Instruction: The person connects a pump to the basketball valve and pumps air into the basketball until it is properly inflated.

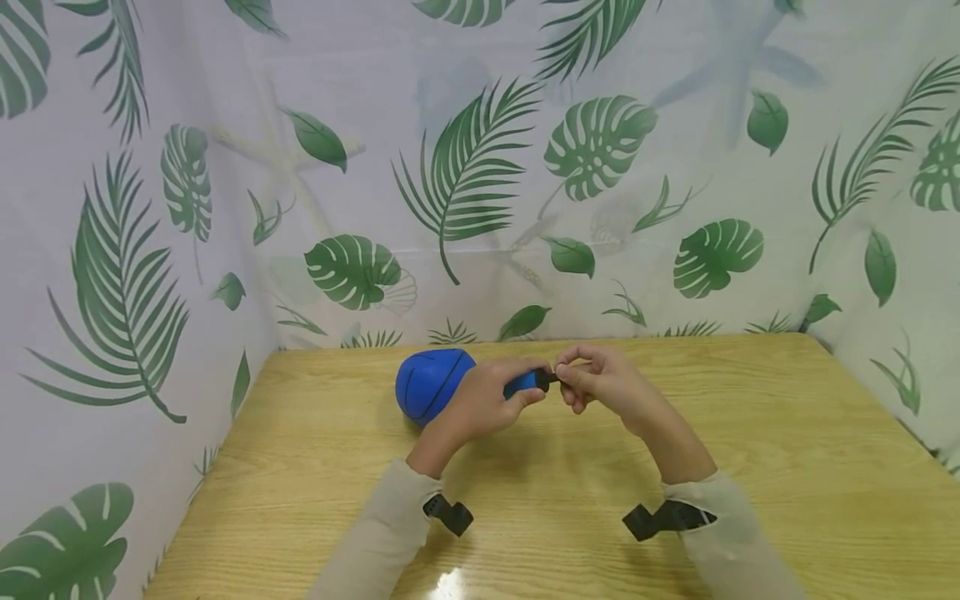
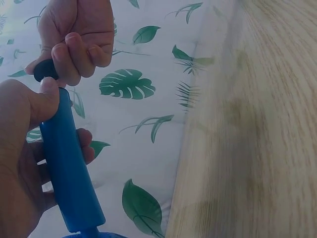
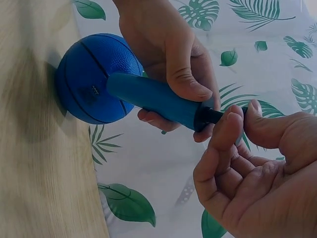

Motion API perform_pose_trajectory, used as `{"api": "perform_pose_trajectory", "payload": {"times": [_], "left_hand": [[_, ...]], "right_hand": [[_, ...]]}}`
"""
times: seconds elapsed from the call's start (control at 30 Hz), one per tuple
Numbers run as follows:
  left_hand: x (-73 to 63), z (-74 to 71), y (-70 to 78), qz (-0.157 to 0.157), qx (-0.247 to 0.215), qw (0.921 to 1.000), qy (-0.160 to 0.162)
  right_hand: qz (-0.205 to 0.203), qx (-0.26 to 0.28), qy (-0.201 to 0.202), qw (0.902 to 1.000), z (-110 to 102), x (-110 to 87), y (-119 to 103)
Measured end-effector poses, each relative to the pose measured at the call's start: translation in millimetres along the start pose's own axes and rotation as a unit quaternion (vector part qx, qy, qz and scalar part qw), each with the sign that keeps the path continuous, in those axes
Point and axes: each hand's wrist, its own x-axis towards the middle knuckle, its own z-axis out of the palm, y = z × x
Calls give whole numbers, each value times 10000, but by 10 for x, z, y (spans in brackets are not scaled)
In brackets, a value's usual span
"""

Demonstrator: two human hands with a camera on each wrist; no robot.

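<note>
A blue basketball [image 1: 429, 387] with black seams rests on the table, its outline slightly uneven in the head view. Joined to it is a blue hand pump [image 3: 153, 101], whose far end meets the ball in the right wrist view. My left hand [image 1: 483, 398] grips the pump's barrel, thumb near the black end cap. Between thumb and fingers, my right hand [image 1: 606, 385] pinches the pump's black handle [image 2: 45, 70]. A short stretch of black rod [image 3: 214, 116] shows between cap and handle. The right fingers partly hide the handle.
The wooden table [image 1: 315, 492] runs back to a leaf-patterned cloth [image 1: 480, 300] that also hangs along both sides. Black straps with small cameras sit on the left wrist [image 1: 448, 514] and right wrist [image 1: 667, 518].
</note>
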Motion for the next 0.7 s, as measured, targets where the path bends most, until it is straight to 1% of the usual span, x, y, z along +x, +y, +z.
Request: {"api": "perform_pose_trajectory", "payload": {"times": [0.2,0.7], "left_hand": [[0,12,-1,4,-76,10000,-28],[1,15,23,-14,-27,10000,-35]], "right_hand": [[-43,-39,-75,10000,-27,-25,-5],[-82,62,-109,9999,-21,-14,0]]}}
